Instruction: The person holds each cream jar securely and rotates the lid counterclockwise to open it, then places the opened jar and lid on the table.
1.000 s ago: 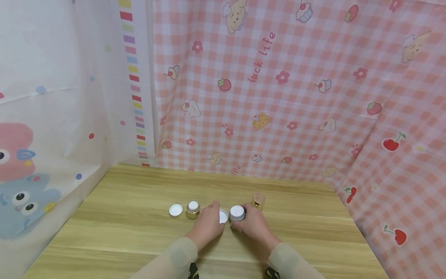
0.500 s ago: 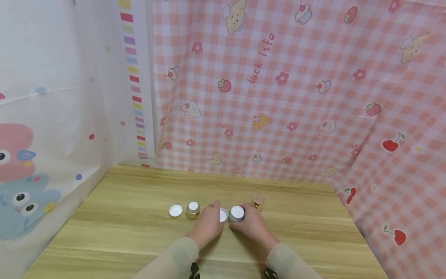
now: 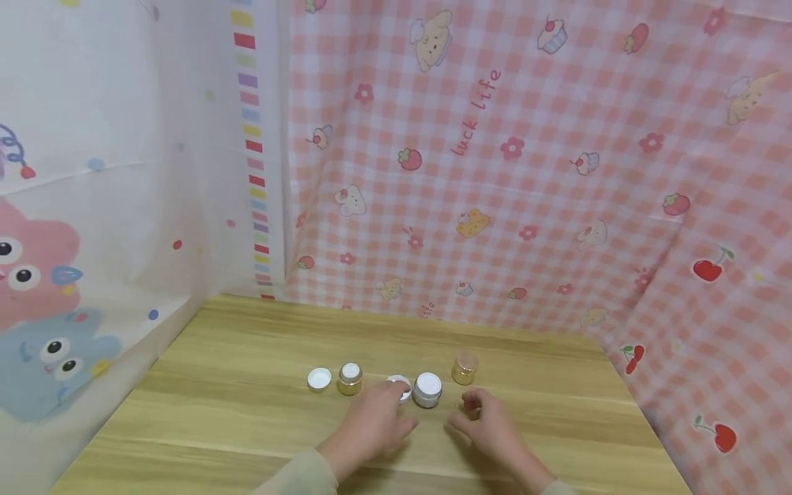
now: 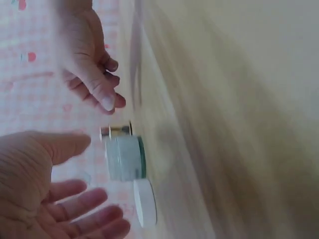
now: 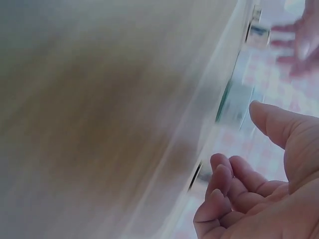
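Left hand (image 3: 374,419) and right hand (image 3: 491,423) have empty grip, thumb and fingers apart, the jar (image 3: 427,390) at twelve o'clock between them, lid (image 4: 145,203) at its nine, so releasing seems the step and next move likely calls for pinching the lid.

this is a curtained-off nook; what room lies beyond cannot be told. a wood-grain table (image 3: 247,412) fills six o'clock, pink checked cloth (image 3: 489,182) hangs from twelve to three, and white cartoon-print cloth (image 3: 133,213) hangs at nine.

White lid (image 4: 145,204); pink-and-white checked cloth (image 3: 470,179)
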The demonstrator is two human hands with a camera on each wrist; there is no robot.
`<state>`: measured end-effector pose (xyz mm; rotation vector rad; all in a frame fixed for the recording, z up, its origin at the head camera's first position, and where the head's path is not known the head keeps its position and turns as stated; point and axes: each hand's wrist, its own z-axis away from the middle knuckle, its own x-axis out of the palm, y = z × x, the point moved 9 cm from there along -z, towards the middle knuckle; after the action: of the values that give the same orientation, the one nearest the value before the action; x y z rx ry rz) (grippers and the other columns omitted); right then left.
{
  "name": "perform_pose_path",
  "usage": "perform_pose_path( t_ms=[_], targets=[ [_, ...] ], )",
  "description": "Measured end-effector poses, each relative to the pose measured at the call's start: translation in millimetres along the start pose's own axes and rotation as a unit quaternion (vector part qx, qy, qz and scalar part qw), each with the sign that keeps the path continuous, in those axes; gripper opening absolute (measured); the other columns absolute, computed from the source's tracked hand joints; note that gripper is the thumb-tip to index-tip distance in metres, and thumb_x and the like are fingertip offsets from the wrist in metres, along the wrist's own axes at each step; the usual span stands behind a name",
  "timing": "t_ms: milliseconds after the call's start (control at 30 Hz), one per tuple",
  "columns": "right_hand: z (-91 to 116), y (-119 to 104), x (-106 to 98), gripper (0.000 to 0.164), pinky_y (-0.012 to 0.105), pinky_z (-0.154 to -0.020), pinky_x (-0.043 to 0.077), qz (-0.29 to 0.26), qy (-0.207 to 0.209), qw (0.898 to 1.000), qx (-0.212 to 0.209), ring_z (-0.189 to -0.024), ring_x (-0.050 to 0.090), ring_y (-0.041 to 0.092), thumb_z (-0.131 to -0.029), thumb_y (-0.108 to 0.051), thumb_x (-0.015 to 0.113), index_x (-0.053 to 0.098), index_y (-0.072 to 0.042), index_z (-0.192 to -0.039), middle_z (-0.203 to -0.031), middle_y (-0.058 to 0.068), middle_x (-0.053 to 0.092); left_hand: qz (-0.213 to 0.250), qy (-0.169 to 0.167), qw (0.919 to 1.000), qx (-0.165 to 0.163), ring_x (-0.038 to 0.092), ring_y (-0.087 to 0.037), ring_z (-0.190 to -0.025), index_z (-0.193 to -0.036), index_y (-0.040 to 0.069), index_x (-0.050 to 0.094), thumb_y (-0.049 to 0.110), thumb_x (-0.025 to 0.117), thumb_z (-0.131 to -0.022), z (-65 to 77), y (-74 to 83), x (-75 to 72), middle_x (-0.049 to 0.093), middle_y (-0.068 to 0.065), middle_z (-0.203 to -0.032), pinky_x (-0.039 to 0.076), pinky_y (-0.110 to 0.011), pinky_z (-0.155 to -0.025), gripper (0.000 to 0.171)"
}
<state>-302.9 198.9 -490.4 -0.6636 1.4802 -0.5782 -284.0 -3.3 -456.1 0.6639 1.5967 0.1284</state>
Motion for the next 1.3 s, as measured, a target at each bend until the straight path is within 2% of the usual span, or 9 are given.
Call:
perform_pose_path(
  t_ms=[100, 233, 333, 433, 567, 700, 967, 1300],
  targets=[
    [3, 15, -16, 0.054, 0.041, -0.085, 0.056, 0.006, 0.009, 1.000, 0.027, -0.099, 0.066, 0.022, -0.082, -0.033, 0.080, 0.061, 0.000, -0.119, -0.109, 0.009, 0.068, -0.035, -0.024, 0.9981, 0.045, 0.067, -0.023, -0.106, -0.125, 0.012, 0.062, 0.046, 0.075, -0.082, 9.4, 13.2, 8.0, 0.070, -0.004, -0.117, 0.056, -0.039, -0.087, 0.057],
    [0, 26, -27, 0.060, 0.044, -0.087, 0.056, 0.032, 0.010, 0.999, 0.042, -0.103, 0.066, 0.025, -0.082, -0.038, 0.079, 0.060, 0.000, -0.124, -0.113, 0.009, 0.068, -0.065, -0.028, 0.9940, 0.083, 0.066, -0.020, -0.104, -0.123, 0.015, 0.063, 0.050, 0.076, -0.079, 16.3, 26.7, 16.6, 0.069, -0.001, -0.115, 0.056, -0.036, -0.081, 0.058],
    [-6, 28, -30, 0.064, 0.046, -0.089, 0.055, 0.052, 0.009, 0.998, 0.039, -0.105, 0.066, 0.027, -0.082, -0.041, 0.078, 0.058, -0.001, -0.127, -0.116, 0.010, 0.068, -0.079, -0.029, 0.9912, 0.102, 0.065, -0.019, -0.106, -0.124, 0.016, 0.064, 0.051, 0.077, -0.077, 17.8, 37.6, 20.7, 0.069, -0.002, -0.118, 0.056, -0.035, -0.082, 0.060],
    [-14, 30, -31, 0.066, 0.048, -0.091, 0.054, 0.057, 0.014, 0.998, 0.039, -0.108, 0.065, 0.029, -0.083, -0.040, 0.077, 0.055, 0.001, -0.130, -0.118, 0.013, 0.067, -0.084, -0.044, 0.9884, 0.118, 0.064, -0.018, -0.109, -0.126, 0.016, 0.063, 0.052, 0.077, -0.077, 16.9, 50.2, 26.8, 0.068, -0.001, -0.120, 0.056, -0.033, -0.086, 0.062],
    [-30, 33, -28, 0.073, 0.050, -0.094, 0.052, 0.061, 0.016, 0.997, 0.044, -0.113, 0.063, 0.032, -0.082, -0.041, 0.078, 0.051, 0.002, -0.135, -0.124, 0.015, 0.066, -0.078, -0.064, 0.9862, 0.131, 0.063, -0.017, -0.113, -0.131, 0.015, 0.060, 0.053, 0.076, -0.079, 14.9, 64.6, 36.7, 0.066, -0.001, -0.126, 0.054, -0.031, -0.091, 0.066],
    [-46, 30, -25, 0.078, 0.051, -0.098, 0.050, 0.070, 0.013, 0.997, 0.040, -0.117, 0.062, 0.035, -0.080, -0.041, 0.079, 0.048, 0.003, -0.136, -0.127, 0.018, 0.065, -0.077, -0.065, 0.9846, 0.143, 0.063, -0.016, -0.114, -0.132, 0.014, 0.059, 0.053, 0.076, -0.079, 12.7, 75.2, 42.7, 0.066, -0.002, -0.126, 0.054, -0.031, -0.091, 0.068],
    [-68, 16, -19, 0.078, 0.049, -0.092, 0.051, 0.099, 0.018, 0.994, 0.038, -0.105, 0.064, 0.030, -0.076, -0.042, 0.083, 0.052, 0.003, -0.131, -0.115, 0.017, 0.068, -0.098, -0.077, 0.9809, 0.149, 0.061, -0.016, -0.117, -0.131, 0.015, 0.059, 0.056, 0.077, -0.075, 10.9, 82.5, 50.3, 0.066, -0.001, -0.126, 0.052, -0.031, -0.096, 0.072],
    [-76, 19, -15, 0.061, 0.048, -0.089, 0.051, 0.093, 0.040, 0.994, 0.047, -0.101, 0.064, 0.029, -0.076, -0.041, 0.083, 0.062, -0.003, -0.118, -0.109, 0.013, 0.070, -0.107, -0.071, 0.9782, 0.163, 0.062, -0.014, -0.114, -0.127, 0.014, 0.059, 0.055, 0.078, -0.076, 13.3, 81.9, 51.2, 0.066, 0.001, -0.122, 0.053, -0.028, -0.092, 0.068]
  ],
)
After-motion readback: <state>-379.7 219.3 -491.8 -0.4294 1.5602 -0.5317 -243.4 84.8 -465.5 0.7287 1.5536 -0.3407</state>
